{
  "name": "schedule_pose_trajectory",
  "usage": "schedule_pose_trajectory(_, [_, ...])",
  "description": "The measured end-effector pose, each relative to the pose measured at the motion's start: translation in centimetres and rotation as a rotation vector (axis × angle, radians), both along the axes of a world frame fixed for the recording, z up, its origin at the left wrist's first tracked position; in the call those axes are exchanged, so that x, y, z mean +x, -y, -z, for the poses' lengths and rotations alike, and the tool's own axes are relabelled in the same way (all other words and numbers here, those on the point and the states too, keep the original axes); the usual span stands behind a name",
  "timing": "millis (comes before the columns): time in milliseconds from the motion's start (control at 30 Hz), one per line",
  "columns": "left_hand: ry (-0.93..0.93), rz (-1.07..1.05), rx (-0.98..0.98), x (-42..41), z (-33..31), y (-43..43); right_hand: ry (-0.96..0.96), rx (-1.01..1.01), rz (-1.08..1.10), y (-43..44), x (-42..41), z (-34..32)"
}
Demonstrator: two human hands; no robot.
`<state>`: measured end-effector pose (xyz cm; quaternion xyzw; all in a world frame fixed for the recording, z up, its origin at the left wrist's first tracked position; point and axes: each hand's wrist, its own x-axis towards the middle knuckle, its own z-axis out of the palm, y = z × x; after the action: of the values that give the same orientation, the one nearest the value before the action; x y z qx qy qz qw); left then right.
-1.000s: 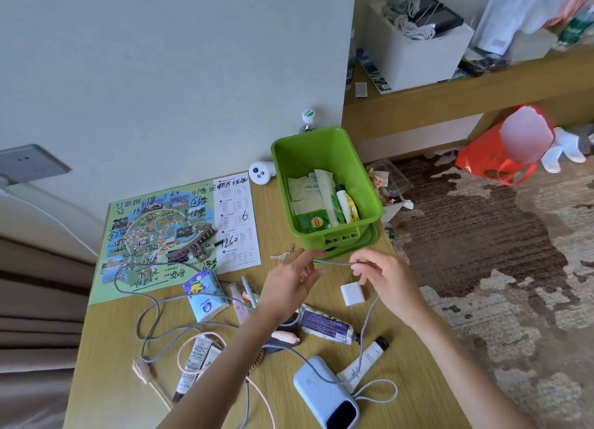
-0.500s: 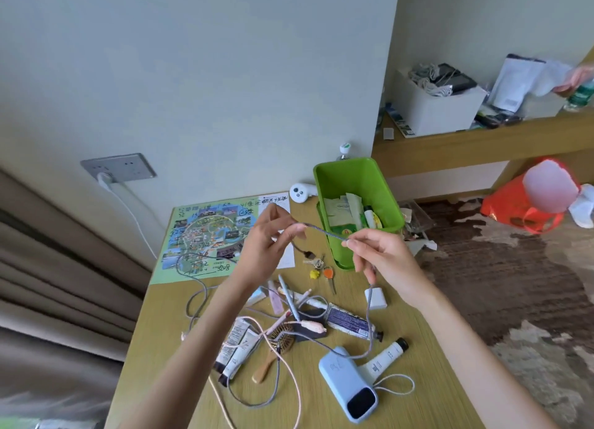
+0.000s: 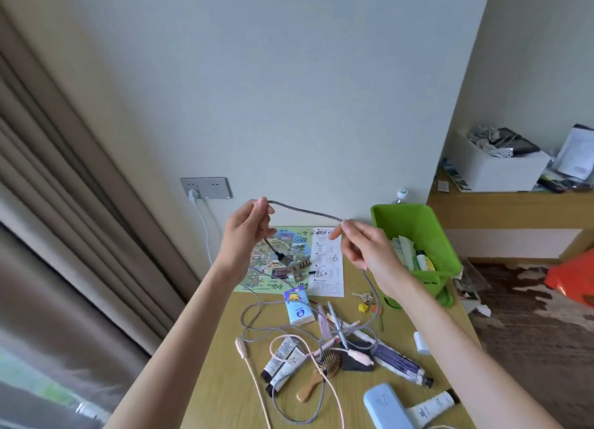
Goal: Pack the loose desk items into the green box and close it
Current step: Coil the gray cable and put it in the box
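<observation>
The desk [image 3: 450, 325] carries the green box [image 3: 414, 232] at its far right corner, open on top, with packets and a small tube inside. A map [image 3: 283, 258] lies along the far edge, left of the box. Toward the near right corner sits a blue case [image 3: 385, 406] beside a white tube [image 3: 430, 409]. Around the middle lie a hairbrush [image 3: 321, 372], a pink cable [image 3: 289, 341], more tubes and pens.

Both hands are raised above the desk's far edge. The left hand [image 3: 244, 235] pinches the grey cable [image 3: 305, 210] between thumb and forefinger, the plug end hanging below its palm over the map. The right hand [image 3: 366, 245] pinches the same cable at its fingertips [image 3: 345, 225]; a stretch runs nearly taut between the two pinches, and the rest drops below the right wrist to the loose coils on the desk.
</observation>
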<state>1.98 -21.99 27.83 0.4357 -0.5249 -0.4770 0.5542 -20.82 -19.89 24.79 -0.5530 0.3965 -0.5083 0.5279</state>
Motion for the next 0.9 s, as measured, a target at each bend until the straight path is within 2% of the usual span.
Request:
schedule_pose_trajectory(100, [-0.202,0.062,0.070,1.7,-0.6,-0.1,-0.003,-0.009,-0.044,0.5,1.6,-0.2])
schedule_pose_trajectory(267, [-0.706,0.282,0.156,4.0,-1.4,0.6,-0.123,0.082,-0.158,0.7,3.9,1.2])
schedule_pose_trajectory(333, [-0.793,0.293,0.188,4.7,-1.7,1.2,-0.155,0.149,-0.182,0.8,4.4,1.8])
schedule_pose_trajectory(400, [-0.751,0.282,0.200,5.3,-1.8,2.0,-0.198,0.195,-0.154,0.9,4.8,2.2])
schedule_pose_trajectory(533, [-0.536,0.282,0.194,6.1,-1.7,3.1,-0.219,0.208,-0.083,1.3,5.0,1.9])
schedule_pose_trajectory(633, [-0.364,0.250,0.162,6.4,-1.5,3.5,-0.216,0.151,-0.059,1.5,4.9,0.5])
schedule_pose_trajectory(800, [-0.053,0.247,0.096,6.4,-1.1,4.3,-0.362,0.039,0.000,2.2,4.7,-2.8])
schedule_pose_trajectory(900, [0.118,0.298,0.032,6.1,-1.2,4.9,-0.383,0.005,0.019,2.5,4.8,-4.4])
